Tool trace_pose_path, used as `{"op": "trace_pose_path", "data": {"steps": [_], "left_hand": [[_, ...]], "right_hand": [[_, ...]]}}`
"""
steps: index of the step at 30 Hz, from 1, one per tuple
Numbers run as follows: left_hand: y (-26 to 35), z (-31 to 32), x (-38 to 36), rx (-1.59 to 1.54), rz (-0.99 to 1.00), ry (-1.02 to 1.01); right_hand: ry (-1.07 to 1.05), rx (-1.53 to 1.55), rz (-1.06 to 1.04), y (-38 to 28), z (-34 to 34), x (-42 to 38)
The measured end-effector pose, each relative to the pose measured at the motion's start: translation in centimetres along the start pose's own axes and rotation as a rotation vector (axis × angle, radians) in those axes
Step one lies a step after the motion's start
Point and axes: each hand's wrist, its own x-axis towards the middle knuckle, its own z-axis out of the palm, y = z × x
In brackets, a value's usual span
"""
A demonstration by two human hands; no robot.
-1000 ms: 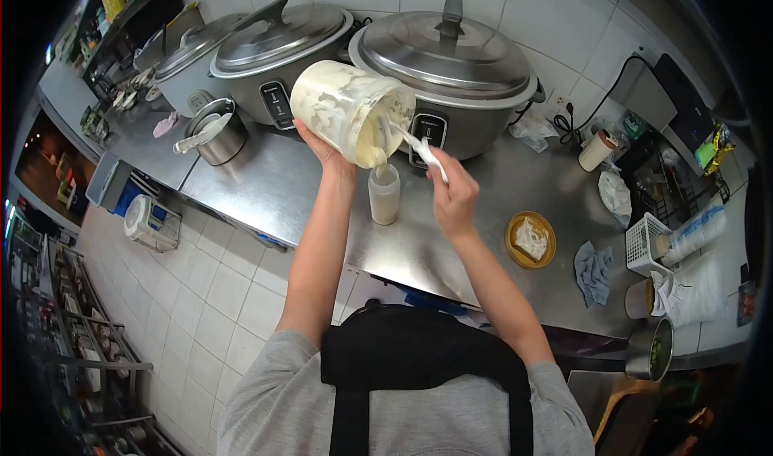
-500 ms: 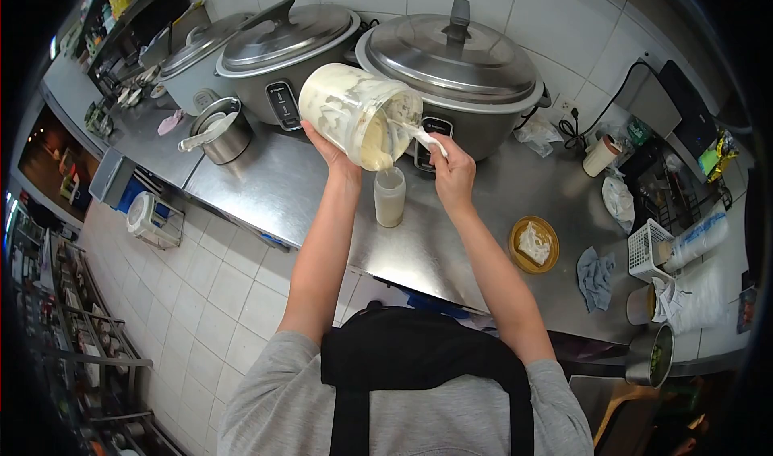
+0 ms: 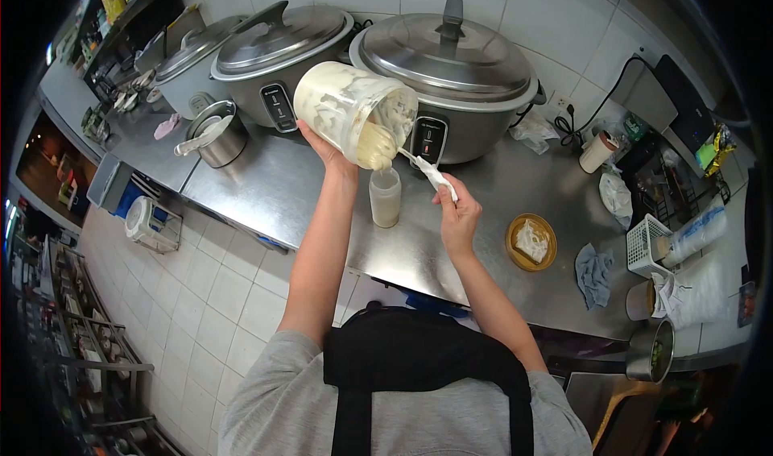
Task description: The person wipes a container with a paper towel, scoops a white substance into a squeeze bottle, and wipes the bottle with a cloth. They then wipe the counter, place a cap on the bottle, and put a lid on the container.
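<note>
My left hand [image 3: 328,150] holds a large clear jar [image 3: 332,105] from below, tipped to the right. Thick cream-coloured sauce [image 3: 376,147] bulges over the jar's lower lip, right above a translucent bottle [image 3: 385,202] that stands upright on the steel counter. In my right hand [image 3: 460,218] is the white, cloth-like wrapped handle [image 3: 436,177] of a utensil whose thin shaft reaches the jar mouth; its far end is hidden in the sauce. A round brown lid [image 3: 547,258] with white residue lies right of my right hand.
Three big cookers [image 3: 439,61] line the wall behind the jar. A steel pot [image 3: 223,147] stands on the left of the steel counter [image 3: 314,206]. At the right are a blue cloth [image 3: 594,276], a white basket [image 3: 642,246] and a metal bowl [image 3: 649,351].
My right hand has moved down and slightly right, drawing the utensil's handle away from the jar mouth. More sauce has gathered at the jar's lip. The jar stays tipped over the bottle.
</note>
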Motion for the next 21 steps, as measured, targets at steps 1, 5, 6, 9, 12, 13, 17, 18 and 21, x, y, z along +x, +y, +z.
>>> {"op": "trace_pose_path", "data": {"steps": [1,5,6,9,12,13,17,18,21], "left_hand": [[0.0,0.1,-0.1,-0.004,-0.004,0.010],[0.0,-0.1,0.0,-0.006,0.004,-0.004],[0.0,-0.1,0.0,-0.008,0.004,-0.004],[0.1,-0.1,0.2,-0.012,0.022,-0.023],[0.0,-0.2,0.3,-0.002,0.041,-0.045],[0.0,-0.3,0.3,-0.004,0.032,-0.049],[-0.1,-0.7,0.6,-0.031,0.007,-0.059],[-0.1,-0.9,0.6,-0.031,0.007,-0.059],[-0.2,-1.1,0.7,-0.031,0.009,-0.059]], "right_hand": [[0.001,0.013,-0.001,0.0,0.0,-0.4],[-0.003,0.007,-0.040,-0.5,-0.2,-1.6],[-0.009,-0.006,-0.062,-0.6,-0.3,-2.0],[-0.012,-0.020,-0.116,-0.8,-0.4,-2.7],[-0.005,-0.064,-0.180,-0.9,-0.7,-3.2],[-0.005,-0.106,-0.215,-0.9,-0.9,-3.4],[-0.016,-0.170,-0.294,-0.8,-1.6,-3.9],[-0.015,-0.220,-0.329,-0.9,-1.9,-4.0],[0.000,-0.273,-0.392,-1.2,-2.5,-3.8]]}}
